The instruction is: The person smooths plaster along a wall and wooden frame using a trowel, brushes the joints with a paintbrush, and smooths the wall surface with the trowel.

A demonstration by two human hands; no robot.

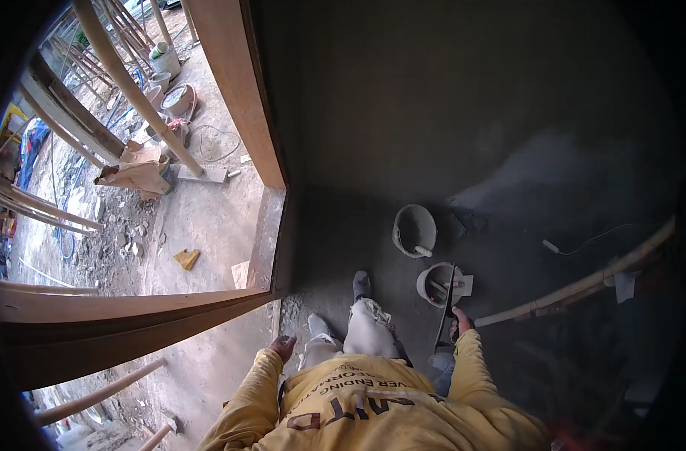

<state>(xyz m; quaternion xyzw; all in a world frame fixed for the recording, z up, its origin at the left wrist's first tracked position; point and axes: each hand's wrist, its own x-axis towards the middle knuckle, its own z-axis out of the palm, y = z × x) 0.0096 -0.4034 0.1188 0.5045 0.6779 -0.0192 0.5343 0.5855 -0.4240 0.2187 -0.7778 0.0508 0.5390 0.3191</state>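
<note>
My right hand [461, 323] is closed around the grip of a plastering trowel [446, 304]. Its long, thin dark blade is seen nearly edge-on, tilted upright beside my right leg. Just beyond it stands a pale bucket [427, 284] with tools lying in it and a flat light piece at its rim. Farther ahead is a second, round bucket [403, 225], with a pale-handled tool leaning inside. My left hand [283, 347] hangs beside my left thigh, its fingers loosely bent, and no held thing shows there.
A wooden door frame [270, 237] rises on my left. Past it lie a crumpled paper bag [138, 169], a flat float [204, 175], a yellowish scrap [186, 259], tubs [180, 100] and wooden poles [125, 75]. A bamboo pole [568, 292] slants on the right, near a cable [587, 244].
</note>
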